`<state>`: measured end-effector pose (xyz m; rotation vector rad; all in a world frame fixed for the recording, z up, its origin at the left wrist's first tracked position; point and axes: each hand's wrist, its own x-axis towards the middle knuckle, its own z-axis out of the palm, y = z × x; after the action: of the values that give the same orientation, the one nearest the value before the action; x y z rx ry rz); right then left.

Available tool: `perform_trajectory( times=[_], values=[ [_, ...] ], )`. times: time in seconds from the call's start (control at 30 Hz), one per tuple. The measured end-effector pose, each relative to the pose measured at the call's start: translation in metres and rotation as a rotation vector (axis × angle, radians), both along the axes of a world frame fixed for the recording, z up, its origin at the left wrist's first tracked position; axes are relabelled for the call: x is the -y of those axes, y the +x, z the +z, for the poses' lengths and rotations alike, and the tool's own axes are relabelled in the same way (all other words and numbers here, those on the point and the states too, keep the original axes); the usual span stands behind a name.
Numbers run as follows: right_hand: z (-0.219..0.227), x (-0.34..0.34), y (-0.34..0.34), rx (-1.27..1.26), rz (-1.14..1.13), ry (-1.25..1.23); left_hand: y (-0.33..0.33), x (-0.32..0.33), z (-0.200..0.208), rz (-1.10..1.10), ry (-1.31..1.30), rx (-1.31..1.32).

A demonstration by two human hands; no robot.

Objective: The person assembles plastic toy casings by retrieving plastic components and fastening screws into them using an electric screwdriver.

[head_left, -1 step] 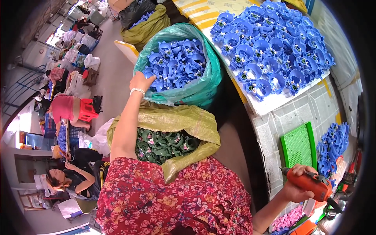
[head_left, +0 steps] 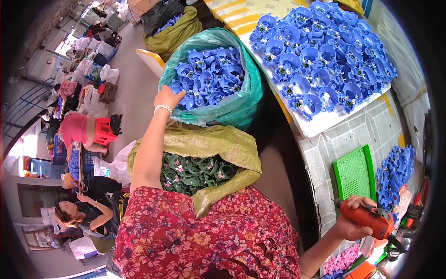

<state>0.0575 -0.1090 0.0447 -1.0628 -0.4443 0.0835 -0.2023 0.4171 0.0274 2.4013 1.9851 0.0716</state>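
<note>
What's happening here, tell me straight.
The person's left hand is at the near left edge of an open teal bag full of blue pieces; whether it grips one is unclear. The right hand holds an orange handheld tool near a green tray. An open yellow-green sack of dark green pieces stands close in front, and a large blue heap covers a white board.

We look downward from the person's head, through one wide fisheye, quite near to the left hand [head_left: 168, 97] and right hand [head_left: 349, 227].
</note>
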Motion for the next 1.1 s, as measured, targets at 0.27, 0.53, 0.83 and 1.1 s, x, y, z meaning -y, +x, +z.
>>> perform_trajectory(
  times=[0.27,0.53,0.83,1.1],
  values=[
    [-0.007,0.004,-0.001,-0.018,0.002,0.008,-0.006,0.007,0.003,-0.16,-0.07,-0.121],
    [-0.004,0.007,0.003,-0.033,-0.063,-0.024,-0.006,0.035,-0.004,-0.216,0.052,-0.164],
    [-0.007,0.015,0.006,-0.046,-0.055,-0.021,-0.021,-0.017,-0.026,-0.296,0.111,0.08],
    [-0.007,0.019,0.009,-0.032,-0.048,-0.013,-0.004,-0.01,-0.038,-0.292,0.196,0.061]
  ],
)
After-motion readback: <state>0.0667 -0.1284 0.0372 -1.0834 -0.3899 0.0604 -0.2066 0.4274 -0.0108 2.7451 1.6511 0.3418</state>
